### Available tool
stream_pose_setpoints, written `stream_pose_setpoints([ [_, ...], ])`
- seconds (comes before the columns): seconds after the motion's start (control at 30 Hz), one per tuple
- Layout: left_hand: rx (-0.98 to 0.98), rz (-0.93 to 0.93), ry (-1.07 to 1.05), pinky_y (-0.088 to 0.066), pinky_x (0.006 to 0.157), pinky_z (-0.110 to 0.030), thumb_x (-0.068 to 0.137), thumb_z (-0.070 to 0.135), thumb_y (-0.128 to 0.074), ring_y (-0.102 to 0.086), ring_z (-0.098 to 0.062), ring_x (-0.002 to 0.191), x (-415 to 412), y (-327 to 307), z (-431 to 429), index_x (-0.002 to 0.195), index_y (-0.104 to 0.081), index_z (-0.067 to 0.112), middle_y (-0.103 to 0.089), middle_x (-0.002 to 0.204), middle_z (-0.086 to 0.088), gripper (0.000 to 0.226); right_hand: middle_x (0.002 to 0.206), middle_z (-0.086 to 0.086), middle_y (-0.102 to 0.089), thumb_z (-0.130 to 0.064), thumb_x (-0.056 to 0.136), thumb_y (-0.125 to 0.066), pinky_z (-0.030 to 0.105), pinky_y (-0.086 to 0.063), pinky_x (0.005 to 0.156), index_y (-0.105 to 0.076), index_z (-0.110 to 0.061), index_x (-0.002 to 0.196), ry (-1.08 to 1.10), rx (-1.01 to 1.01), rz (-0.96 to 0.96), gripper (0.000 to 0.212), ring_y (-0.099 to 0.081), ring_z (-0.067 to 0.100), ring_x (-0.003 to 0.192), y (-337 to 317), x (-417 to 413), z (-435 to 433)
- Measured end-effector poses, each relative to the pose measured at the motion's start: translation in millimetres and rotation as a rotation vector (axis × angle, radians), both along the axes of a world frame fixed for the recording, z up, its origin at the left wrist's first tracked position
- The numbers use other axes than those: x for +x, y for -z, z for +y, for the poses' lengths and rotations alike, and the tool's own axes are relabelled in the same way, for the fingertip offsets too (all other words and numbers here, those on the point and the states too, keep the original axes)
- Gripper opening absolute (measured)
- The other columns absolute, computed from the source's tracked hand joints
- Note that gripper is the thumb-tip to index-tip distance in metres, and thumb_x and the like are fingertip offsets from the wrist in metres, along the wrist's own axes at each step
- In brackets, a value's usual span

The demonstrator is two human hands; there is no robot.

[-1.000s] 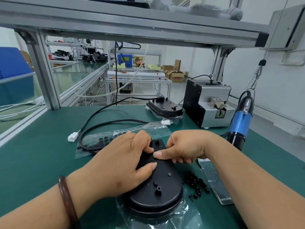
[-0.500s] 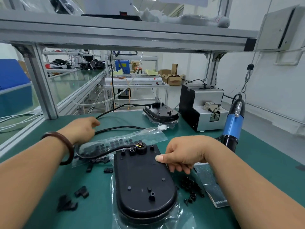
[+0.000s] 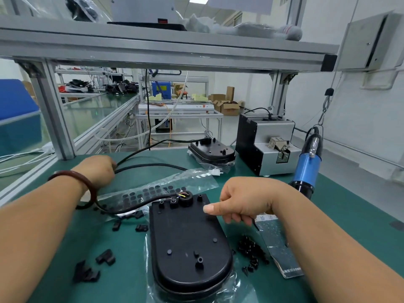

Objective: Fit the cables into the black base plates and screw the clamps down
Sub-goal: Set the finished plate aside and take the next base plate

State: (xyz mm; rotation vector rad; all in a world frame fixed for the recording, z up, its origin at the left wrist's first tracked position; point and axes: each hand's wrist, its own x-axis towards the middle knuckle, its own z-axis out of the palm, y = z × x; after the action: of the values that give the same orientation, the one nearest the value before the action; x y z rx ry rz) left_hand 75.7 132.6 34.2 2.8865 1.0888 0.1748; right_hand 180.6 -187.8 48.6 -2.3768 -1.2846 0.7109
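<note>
Both forearms are bare right to the picture's edge. The left hand [image 3: 96, 169], which is left of and beyond the black base plate [image 3: 188, 243], has a bangle [image 3: 91, 189] on its wrist. The bangle is a thin, smooth, glossy ring of dark reddish-brown, wider than the wrist. The right hand [image 3: 244, 197], at the base plate's right edge, shows a short, pale thumbnail [image 3: 208, 208].

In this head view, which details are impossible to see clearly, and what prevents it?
1. Head view: whether the left hand really grips the black cable; the hand's own back hides its fingers.
2. Head view: anything inside the right hand; its curled fingers cover the palm.
3. Head view: the print on the foil bag; too small to read.
</note>
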Motion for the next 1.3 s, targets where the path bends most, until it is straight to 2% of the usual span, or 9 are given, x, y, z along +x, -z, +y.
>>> stream_pose_setpoints([
  [0.17, -0.671, -0.537, -0.005, -0.052, 0.046, -0.022, 0.092, 0.001, -0.051, -0.049, -0.017, 0.068, -19, -56, -23, 0.114, -0.063, 0.010, -0.053, 0.084, -0.009, 0.026, 0.049, -0.007, -0.054, -0.060, 0.083, -0.061, 0.022, -0.042, 0.051, -0.061, -0.015, 0.063, 0.104, 0.244, 0.004, 0.049, -0.050, 0.010, 0.043, -2, 3, 2],
  [0.3, -0.797, -0.721, 0.122, -0.051, 0.053, -0.020, 0.091, 0.012, -0.056, -0.044, -0.012, 0.067, -37, -97, -58, 0.106, -0.065, 0.006, -0.051, 0.084, -0.007, 0.018, 0.057, -0.008, -0.063, -0.045, 0.088, -0.063, 0.015, -0.040, 0.046, -0.065, -0.016, 0.070, 0.170, 0.576, 0.047, 0.034, -0.054, 0.002, 0.047, -3, -4, 7],
  [0.5, -0.728, -0.763, 0.382, -0.057, 0.058, -0.018, 0.092, 0.009, -0.055, -0.051, -0.010, 0.065, -50, -113, -114, 0.123, -0.057, 0.017, -0.050, 0.078, -0.002, 0.032, 0.091, 0.012, -0.070, -0.010, 0.091, -0.062, 0.014, -0.047, 0.060, -0.067, -0.024, 0.104, 0.187, 1.113, 0.131, 0.019, -0.063, 0.011, 0.066, -8, -23, 20],
  [0.73, -0.496, -0.614, 0.635, -0.059, 0.071, -0.044, 0.094, 0.011, -0.051, -0.069, -0.019, 0.078, -63, -87, -181, 0.116, -0.041, 0.041, -0.063, 0.080, 0.004, 0.038, 0.060, 0.012, -0.067, -0.058, 0.080, -0.056, 0.012, -0.037, 0.042, -0.067, -0.006, 0.061, 0.328, 1.173, 0.282, 0.056, -0.051, 0.013, 0.042, -20, -47, 27],
  [0.83, -0.468, -0.540, 0.678, -0.056, 0.060, -0.036, 0.095, 0.013, -0.048, -0.067, -0.018, 0.078, -67, -80, -185, 0.107, -0.040, 0.042, -0.066, 0.086, 0.012, 0.032, 0.052, 0.009, -0.062, -0.035, 0.085, -0.069, 0.013, -0.032, 0.036, -0.063, -0.002, 0.060, 0.421, 1.041, 0.260, 0.043, -0.044, 0.011, 0.037, -21, -47, 24],
  [0.97, -0.382, -0.453, 0.646, -0.053, 0.090, -0.034, 0.096, 0.008, -0.044, -0.064, -0.001, 0.093, -59, -89, -160, 0.104, -0.045, 0.037, -0.069, 0.094, 0.012, 0.030, 0.050, 0.008, -0.062, -0.016, 0.082, -0.067, 0.012, -0.029, 0.035, -0.060, -0.002, 0.058, 0.464, 0.943, 0.254, 0.029, -0.042, 0.009, 0.035, -24, -44, 19],
  [1.1, 0.131, -0.336, 0.718, -0.022, 0.112, -0.026, 0.090, 0.015, -0.058, -0.034, -0.010, 0.134, -31, -93, -136, 0.141, -0.027, 0.042, -0.032, 0.147, 0.010, 0.065, 0.047, 0.009, -0.060, -0.012, 0.078, -0.065, 0.013, -0.029, 0.036, -0.060, 0.003, 0.064, 0.440, 0.925, 0.202, 0.021, -0.041, 0.010, 0.035, -29, -47, 17],
  [1.2, 0.186, -0.210, 0.837, -0.012, 0.114, -0.030, 0.087, 0.028, -0.064, -0.011, -0.010, 0.143, -6, -81, -134, 0.146, -0.009, 0.047, 0.001, 0.155, 0.022, 0.082, 0.044, 0.007, -0.058, -0.012, 0.075, -0.065, 0.015, -0.033, 0.037, -0.058, -0.001, 0.052, 0.382, 0.959, 0.123, 0.027, -0.040, 0.010, 0.035, -35, -51, 13],
  [1.3, 0.137, -0.235, 0.842, -0.014, 0.118, -0.036, 0.090, 0.036, -0.059, -0.008, -0.013, 0.145, 19, -71, -127, 0.141, -0.033, 0.041, 0.001, 0.158, 0.016, 0.057, 0.045, 0.014, -0.055, -0.011, 0.075, -0.066, 0.018, -0.035, 0.039, -0.061, -0.003, 0.051, 0.290, 1.028, 0.055, 0.026, -0.040, 0.012, 0.038, -42, -57, 6],
])
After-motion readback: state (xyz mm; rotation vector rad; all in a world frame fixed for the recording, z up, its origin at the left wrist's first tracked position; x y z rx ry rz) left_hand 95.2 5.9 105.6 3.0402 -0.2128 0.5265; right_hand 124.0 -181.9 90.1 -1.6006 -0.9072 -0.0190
